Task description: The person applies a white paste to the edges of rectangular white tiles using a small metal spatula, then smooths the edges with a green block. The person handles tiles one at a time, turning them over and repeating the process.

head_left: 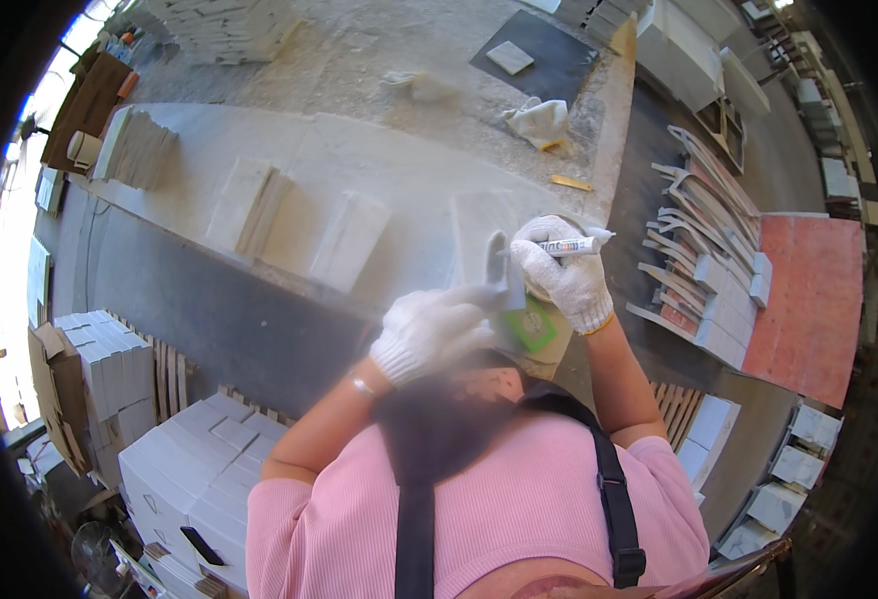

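The right hand [573, 280] (white-gloved) holds a marker [571, 246] in its fingers [537, 265]

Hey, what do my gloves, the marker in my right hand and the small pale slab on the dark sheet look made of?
Gloves: matte knitted fabric, judging by the ribbed cuffs; cotton or a blend, I can't tell.
Marker: smooth white barrel, probably plastic, though coated metal is possible.
Slab: perhaps stone or ceramic, given its flat, straight-edged shape; finish unclear.
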The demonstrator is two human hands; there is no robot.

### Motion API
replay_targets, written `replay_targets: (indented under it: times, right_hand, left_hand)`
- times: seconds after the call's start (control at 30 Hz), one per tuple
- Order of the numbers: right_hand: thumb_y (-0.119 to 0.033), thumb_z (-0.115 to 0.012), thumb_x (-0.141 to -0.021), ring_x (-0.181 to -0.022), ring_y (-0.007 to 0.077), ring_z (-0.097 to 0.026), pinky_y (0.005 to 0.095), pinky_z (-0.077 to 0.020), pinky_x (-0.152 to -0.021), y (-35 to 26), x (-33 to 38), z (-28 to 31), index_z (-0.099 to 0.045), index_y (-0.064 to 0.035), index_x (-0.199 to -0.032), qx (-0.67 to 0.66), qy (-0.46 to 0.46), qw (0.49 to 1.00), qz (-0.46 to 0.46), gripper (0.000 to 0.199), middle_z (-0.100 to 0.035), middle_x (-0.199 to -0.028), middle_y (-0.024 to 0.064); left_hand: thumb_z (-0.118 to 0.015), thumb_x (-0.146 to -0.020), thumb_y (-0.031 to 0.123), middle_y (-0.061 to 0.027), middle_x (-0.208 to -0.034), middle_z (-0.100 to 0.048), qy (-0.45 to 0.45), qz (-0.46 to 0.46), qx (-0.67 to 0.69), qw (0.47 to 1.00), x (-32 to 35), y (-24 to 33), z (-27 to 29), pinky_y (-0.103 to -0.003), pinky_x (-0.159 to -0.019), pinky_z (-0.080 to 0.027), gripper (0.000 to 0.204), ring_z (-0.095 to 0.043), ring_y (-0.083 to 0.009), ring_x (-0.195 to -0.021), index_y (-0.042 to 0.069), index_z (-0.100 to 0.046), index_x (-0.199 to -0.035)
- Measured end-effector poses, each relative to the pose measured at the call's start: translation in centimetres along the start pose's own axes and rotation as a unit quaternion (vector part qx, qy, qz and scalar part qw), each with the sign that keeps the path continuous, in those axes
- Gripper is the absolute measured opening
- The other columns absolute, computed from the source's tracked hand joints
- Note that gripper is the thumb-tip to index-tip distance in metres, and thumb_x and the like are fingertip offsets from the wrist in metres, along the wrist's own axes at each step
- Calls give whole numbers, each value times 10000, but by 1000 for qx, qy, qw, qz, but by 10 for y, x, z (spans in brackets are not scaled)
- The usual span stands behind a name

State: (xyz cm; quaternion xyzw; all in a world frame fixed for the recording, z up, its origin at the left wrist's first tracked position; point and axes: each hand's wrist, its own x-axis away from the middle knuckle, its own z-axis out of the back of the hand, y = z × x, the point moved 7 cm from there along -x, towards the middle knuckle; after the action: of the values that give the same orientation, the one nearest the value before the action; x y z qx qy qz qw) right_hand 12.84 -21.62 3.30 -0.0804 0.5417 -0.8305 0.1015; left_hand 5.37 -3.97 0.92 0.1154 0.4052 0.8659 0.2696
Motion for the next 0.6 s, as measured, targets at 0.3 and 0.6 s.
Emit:
replay_targets:
  times: [0.3,0.6]
  right_hand:
    - [-73,-711,-951,-791,99,-614,274,-505,-719,9,0,-2,-704,-10,-958,45,-19,999,-12,64,-680,-891,28]
    - [-75,-692,-973,-749,65,-601,250,-496,-677,13,1,4,-698,-22,-971,-26,31,999,27,53,-676,-884,10]
  left_hand:
    - [-636,-1006,400,-31,-1364,-696,34,-5,2,999,6,0,3,-442,-859,-566,318,-724,-304,-982,110,-764,-1030]
    - [-638,-1016,442,-23,-1366,-702,-11,42,24,999,4,-9,-7,-439,-861,-571,361,-727,-320,-984,107,-768,-1053]
